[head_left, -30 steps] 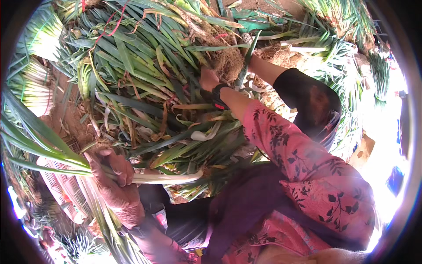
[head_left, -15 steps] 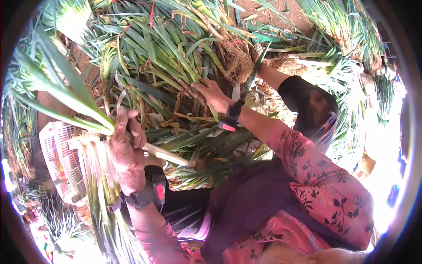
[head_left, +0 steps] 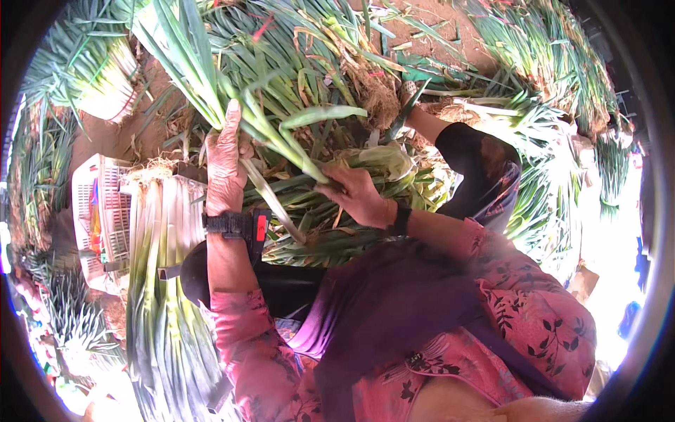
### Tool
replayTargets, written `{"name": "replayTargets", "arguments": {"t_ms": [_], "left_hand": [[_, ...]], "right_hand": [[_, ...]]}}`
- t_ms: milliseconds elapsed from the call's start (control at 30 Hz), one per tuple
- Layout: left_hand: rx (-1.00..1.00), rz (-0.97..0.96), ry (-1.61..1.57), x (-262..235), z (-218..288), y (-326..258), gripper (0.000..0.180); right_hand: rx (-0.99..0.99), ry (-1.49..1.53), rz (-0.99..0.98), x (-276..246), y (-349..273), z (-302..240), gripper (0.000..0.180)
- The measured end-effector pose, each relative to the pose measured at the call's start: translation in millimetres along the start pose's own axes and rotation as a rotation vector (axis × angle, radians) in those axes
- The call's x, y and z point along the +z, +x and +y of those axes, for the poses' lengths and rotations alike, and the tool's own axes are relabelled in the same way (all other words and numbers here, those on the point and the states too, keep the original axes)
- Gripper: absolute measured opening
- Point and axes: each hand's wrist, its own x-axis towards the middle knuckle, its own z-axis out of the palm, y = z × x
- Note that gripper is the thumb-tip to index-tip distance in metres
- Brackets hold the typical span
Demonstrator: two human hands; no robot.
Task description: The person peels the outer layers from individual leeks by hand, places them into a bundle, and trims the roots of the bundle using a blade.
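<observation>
My left hand (head_left: pixel 226 165) is closed around a green onion. Its white stem (head_left: pixel 273 202) slants down right from the fist, and its green leaves (head_left: pixel 184 67) fan out up left. To the right, my right hand (head_left: pixel 360 197) grips the lower end of another green onion (head_left: pixel 287 150), whose leaves reach up beside my left hand; one leaf bends off to the right. The root end in my right hand is hidden by the fingers. Left of my left forearm lies a row of trimmed green onions (head_left: pixel 165 260) with roots at the top and leaves hanging down.
A pale plastic basket (head_left: pixel 105 232) stands left of the row. A big heap of untrimmed green onions (head_left: pixel 281 49) fills the far middle. Tied bundles (head_left: pixel 112 91) lie at far left, more onions (head_left: pixel 548 162) at right. Loose leaves (head_left: pixel 323 243) cover the ground before my lap.
My right hand has drawn a green onion from the heap back toward me, beside my left hand. My left hand, still holding its onion, has moved slightly up and right.
</observation>
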Motion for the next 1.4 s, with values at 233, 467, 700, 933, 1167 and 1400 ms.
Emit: {"name": "replayTargets", "arguments": {"t_ms": [233,467,700,933,1167,1400], "left_hand": [[0.085,-0.032,-0.240,22.3,18.2,-33.2,0.018],[0.135,-0.040,-0.208,17.6,12.2,-39.2,0.022],[0.164,0.095,-0.203,-9.5,19.4,-35.3,0.021],[0.285,0.130,-0.303,-23.2,33.3,-33.4,0.023],[0.257,0.080,-0.320,-3.5,24.4,-36.5,0.025],[0.254,0.021,-0.352,-2.5,39.6,-27.2,0.018]], "right_hand": [[-0.063,-0.281,-0.126,-31.1,6.6,-23.3,0.050],[-0.313,-0.517,-0.222,-2.2,73.0,-60.5,0.031],[0.039,0.516,0.174,-36.2,82.6,-43.5,0.004],[0.086,-0.224,-0.517,-59.7,26.9,7.6,0.014],[0.254,0.244,-0.563,-11.6,72.7,-29.3,0.020],[0.752,0.918,-0.366,-15.2,82.9,4.4,0.016]]}}
